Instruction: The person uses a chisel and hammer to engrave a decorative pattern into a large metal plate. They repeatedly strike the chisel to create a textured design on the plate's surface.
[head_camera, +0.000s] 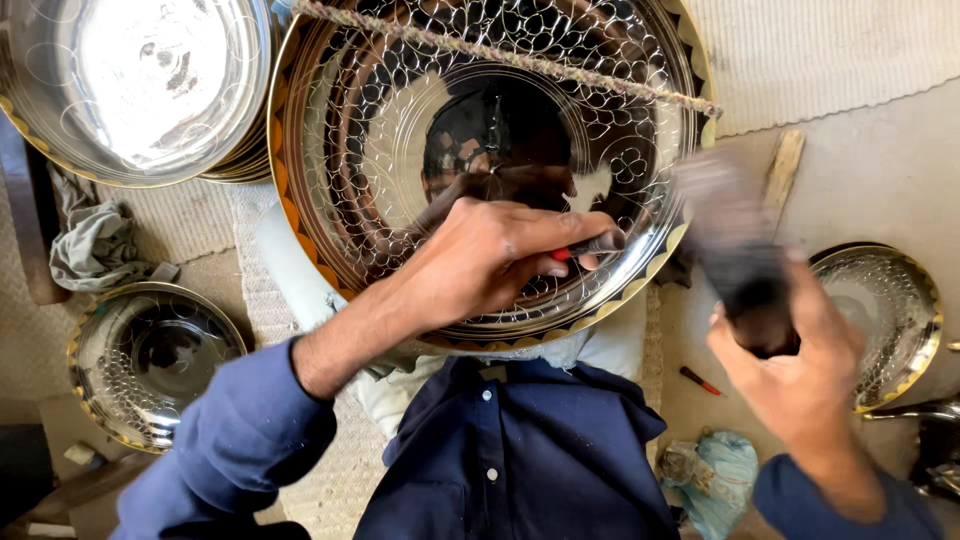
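Observation:
A large shiny engraved metal bowl (400, 120) with a yellow patterned rim stands tilted on my lap. My left hand (490, 255) rests inside it, shut on a thin chisel-like tool (590, 245) with a red band, its tip against the bowl's surface. My right hand (800, 370) is raised to the right of the bowl, shut on a dark mallet (735, 240) that is blurred with motion. A braided cord (520, 60) runs across the bowl's upper part.
A stack of similar shiny bowls (140, 80) sits at top left. One smaller engraved bowl (150, 360) lies at left, another (890, 310) at right. A grey rag (95, 245), a red-handled tool (700, 381) and a bluish cloth (720, 475) lie on the floor.

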